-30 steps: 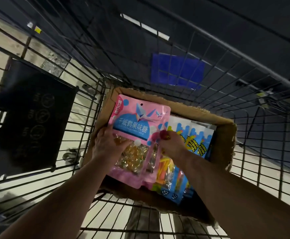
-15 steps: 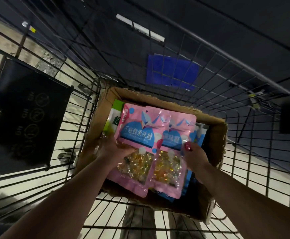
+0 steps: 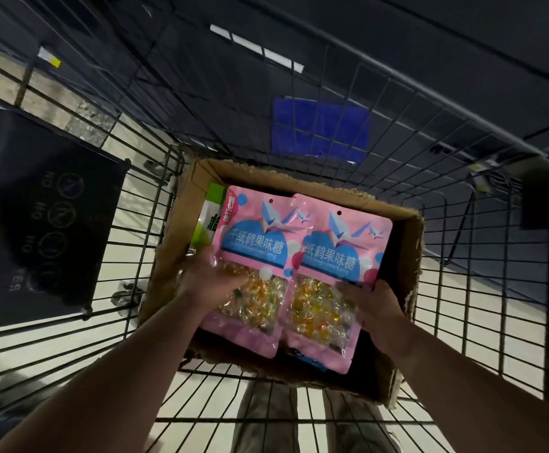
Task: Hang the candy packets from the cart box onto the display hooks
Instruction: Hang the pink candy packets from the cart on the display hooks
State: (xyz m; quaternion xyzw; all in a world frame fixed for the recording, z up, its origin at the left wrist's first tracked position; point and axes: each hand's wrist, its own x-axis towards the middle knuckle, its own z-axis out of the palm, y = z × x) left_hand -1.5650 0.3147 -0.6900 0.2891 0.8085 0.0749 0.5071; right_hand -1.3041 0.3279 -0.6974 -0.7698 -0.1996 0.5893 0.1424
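Cardboard box [image 3: 176, 230], two pink packets [image 3: 253, 253], left fingers [image 3: 227, 282] gripping one, right fingers [image 3: 356, 287] seemingly another

A: What sort of place is this?

B: A shop, most likely a supermarket. The view looks down into a wire cart [image 3: 430, 89], the kind with a black flap [image 3: 47, 217] printed with circled warning signs.

A: Anything besides the cart?

B: A ragged-edged cardboard box [image 3: 413, 256] sits in it, filled with retail stock. There are identical pink packets [image 3: 253, 243] of wrapped sweets, each with a punched hole [image 3: 270, 201] at the top, and a green packet [image 3: 212, 214] beside them.

A: And around it?

B: Pale floor tiles [image 3: 129, 152] show through the wires. Beyond is dark shelving [image 3: 462, 44] with small white tags [image 3: 253, 47] along an edge. Their lettering is too small to read.
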